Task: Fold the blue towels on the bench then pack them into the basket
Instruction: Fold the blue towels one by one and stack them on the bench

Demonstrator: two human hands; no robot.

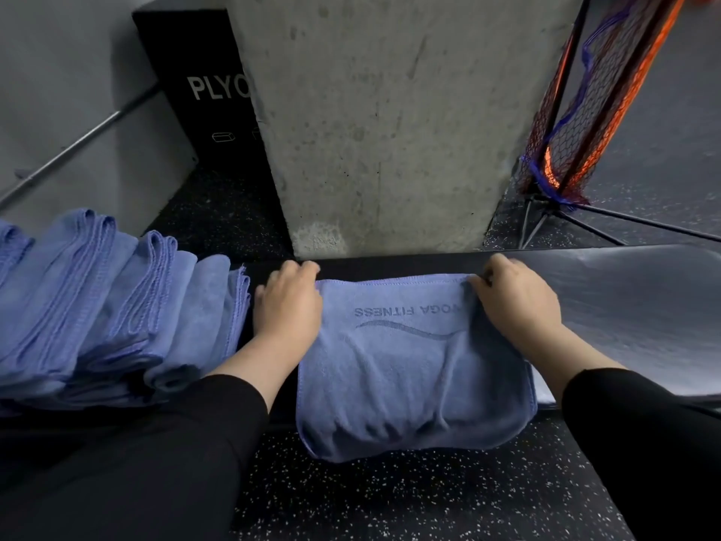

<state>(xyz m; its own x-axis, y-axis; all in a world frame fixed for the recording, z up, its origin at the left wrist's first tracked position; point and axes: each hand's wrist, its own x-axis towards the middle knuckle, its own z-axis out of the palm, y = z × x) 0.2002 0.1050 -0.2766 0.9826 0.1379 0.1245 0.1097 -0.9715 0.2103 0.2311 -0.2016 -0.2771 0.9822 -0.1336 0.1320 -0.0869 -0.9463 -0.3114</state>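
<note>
pillar (390, 123): bare grey concrete, stained near its foot, standing upright on the floor at centre.
box (195, 91): black, white letters "PLYO" on its face, partly hidden behind the pillar's left side.
bar (78, 144): thin metal, slanting along the grey wall at left.
net (585, 95): orange and blue mesh on a black frame, right of the pillar.
floor (429, 493): black rubber, white speckles.

A blue towel (413, 369) lies spread across the dark table (624, 306), its near part draping over the front edge, upside-down "FITNESS" lettering showing near its far hem. To its left, a row of folded blue towels (109, 306) lies overlapping on the table.
</note>
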